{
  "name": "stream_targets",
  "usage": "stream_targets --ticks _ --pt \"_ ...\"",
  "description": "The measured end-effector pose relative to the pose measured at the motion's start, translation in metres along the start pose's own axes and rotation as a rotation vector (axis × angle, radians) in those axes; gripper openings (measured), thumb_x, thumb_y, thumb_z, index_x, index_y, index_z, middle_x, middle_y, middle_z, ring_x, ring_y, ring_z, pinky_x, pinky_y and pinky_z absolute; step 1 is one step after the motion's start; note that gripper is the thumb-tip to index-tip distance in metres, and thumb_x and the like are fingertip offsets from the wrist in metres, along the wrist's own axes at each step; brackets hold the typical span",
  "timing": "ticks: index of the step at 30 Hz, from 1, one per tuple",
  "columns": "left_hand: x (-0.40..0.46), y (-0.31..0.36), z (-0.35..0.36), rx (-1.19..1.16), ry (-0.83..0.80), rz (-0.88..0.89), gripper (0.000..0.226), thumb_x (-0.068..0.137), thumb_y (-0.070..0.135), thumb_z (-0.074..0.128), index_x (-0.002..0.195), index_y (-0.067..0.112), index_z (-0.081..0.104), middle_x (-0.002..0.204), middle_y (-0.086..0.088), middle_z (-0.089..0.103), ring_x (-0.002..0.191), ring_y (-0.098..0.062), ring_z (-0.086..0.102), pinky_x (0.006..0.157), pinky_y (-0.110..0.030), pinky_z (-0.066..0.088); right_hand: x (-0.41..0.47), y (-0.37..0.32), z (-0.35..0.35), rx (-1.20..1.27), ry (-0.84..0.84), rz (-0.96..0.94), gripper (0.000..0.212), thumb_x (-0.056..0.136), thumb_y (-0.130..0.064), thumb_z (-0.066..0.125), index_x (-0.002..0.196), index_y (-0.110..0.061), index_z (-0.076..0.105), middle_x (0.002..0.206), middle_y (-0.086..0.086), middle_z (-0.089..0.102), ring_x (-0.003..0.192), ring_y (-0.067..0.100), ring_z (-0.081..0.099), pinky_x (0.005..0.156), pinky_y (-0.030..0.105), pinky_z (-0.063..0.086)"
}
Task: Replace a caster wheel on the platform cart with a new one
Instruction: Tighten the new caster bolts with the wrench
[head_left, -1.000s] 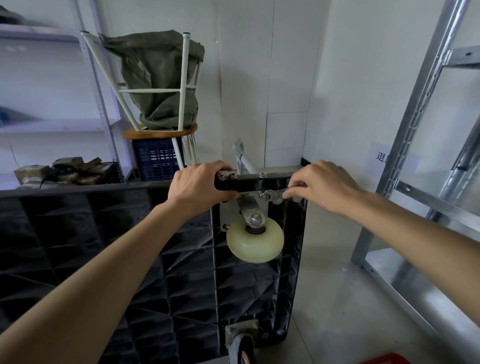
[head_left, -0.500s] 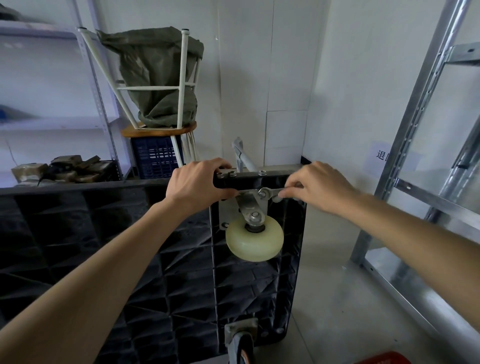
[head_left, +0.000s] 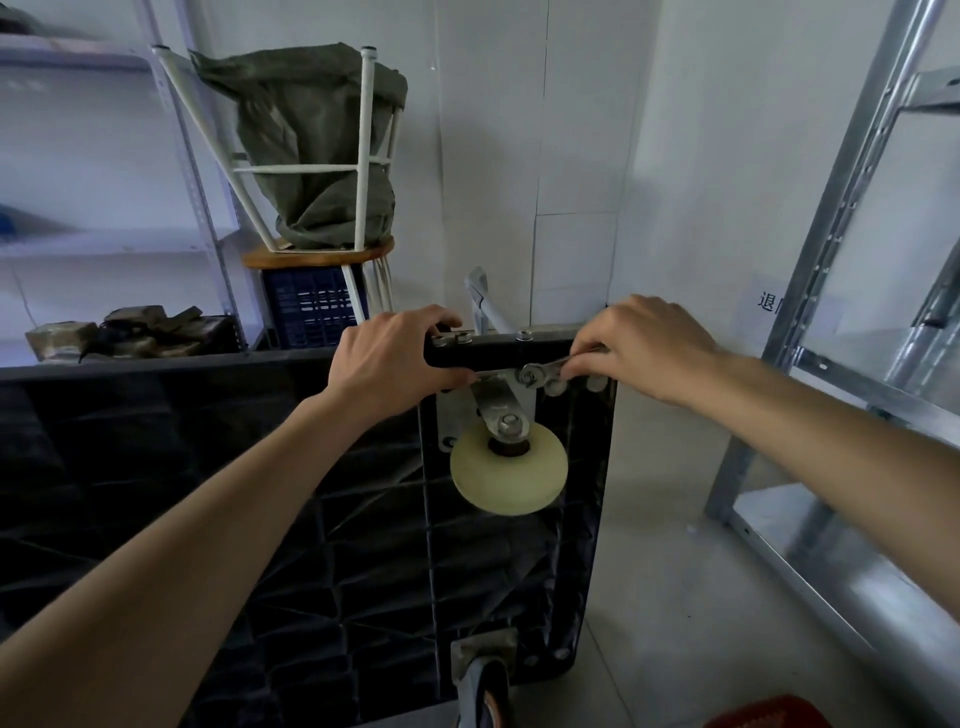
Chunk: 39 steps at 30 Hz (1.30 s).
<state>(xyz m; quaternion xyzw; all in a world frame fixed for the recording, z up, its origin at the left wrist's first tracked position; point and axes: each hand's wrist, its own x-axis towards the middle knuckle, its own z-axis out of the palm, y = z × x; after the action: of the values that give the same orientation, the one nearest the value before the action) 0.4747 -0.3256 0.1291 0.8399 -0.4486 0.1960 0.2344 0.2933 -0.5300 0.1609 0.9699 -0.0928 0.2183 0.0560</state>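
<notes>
Cream caster wheel (head_left: 508, 472) sat mounted; right hand (head_left: 639, 349) gripped wrench (head_left: 545, 370) on plate bolt, left hand (head_left: 392, 364) clamped cart edge (head_left: 498, 352). Bolting unfinished.

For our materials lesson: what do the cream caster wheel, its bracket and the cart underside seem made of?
Cream caster wheel: probably smooth plastic or nylon, matte and slightly translucent. Bracket: bare metal, grey with a dull shine. Cart underside: likely moulded black plastic, ribbed.
</notes>
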Motion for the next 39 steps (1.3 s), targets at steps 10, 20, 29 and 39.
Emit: stream_targets --ticks 10,20,29,39 --pt "0.001 -0.001 0.000 0.019 -0.015 -0.010 0.065 0.075 0.070 0.070 0.131 0.044 0.053 0.115 0.014 0.068 0.103 -0.019 0.064 0.078 -0.033 0.036 0.006 -0.002 0.006 -0.108 0.029 -0.023 0.034 0.086 -0.060 0.065 0.095 -0.029 0.077 0.089 -0.001 0.072 0.089 0.027 0.065 0.069 0.032 0.041" --pt "0.002 -0.001 0.001 0.006 -0.020 -0.021 0.064 0.074 0.071 0.070 0.130 0.044 0.054 0.113 0.013 0.069 0.103 -0.021 0.064 0.084 -0.038 0.043 -0.016 -0.002 0.030 0.084 0.162 0.083 0.033 0.086 -0.060 0.064 0.085 -0.030 0.078 0.069 -0.003 0.070 0.072 0.022 0.064 0.062 0.035 0.049" --pt "0.003 0.000 -0.001 0.000 -0.024 -0.011 0.064 0.075 0.069 0.071 0.130 0.042 0.055 0.113 0.012 0.069 0.102 -0.019 0.064 0.080 -0.035 0.042 -0.025 -0.009 0.030 0.206 0.172 0.160 0.027 0.085 -0.061 0.065 0.080 -0.037 0.078 0.052 -0.001 0.054 0.054 0.017 0.051 0.049 0.022 0.029" --pt "-0.001 0.003 -0.003 0.020 -0.033 -0.003 0.062 0.078 0.067 0.070 0.132 0.041 0.053 0.117 0.012 0.068 0.106 -0.018 0.063 0.084 -0.036 0.043 -0.035 0.000 0.016 0.090 0.188 0.049 0.037 0.086 -0.062 0.057 0.086 -0.029 0.075 0.078 -0.011 0.070 0.067 0.014 0.061 0.058 0.030 0.047"
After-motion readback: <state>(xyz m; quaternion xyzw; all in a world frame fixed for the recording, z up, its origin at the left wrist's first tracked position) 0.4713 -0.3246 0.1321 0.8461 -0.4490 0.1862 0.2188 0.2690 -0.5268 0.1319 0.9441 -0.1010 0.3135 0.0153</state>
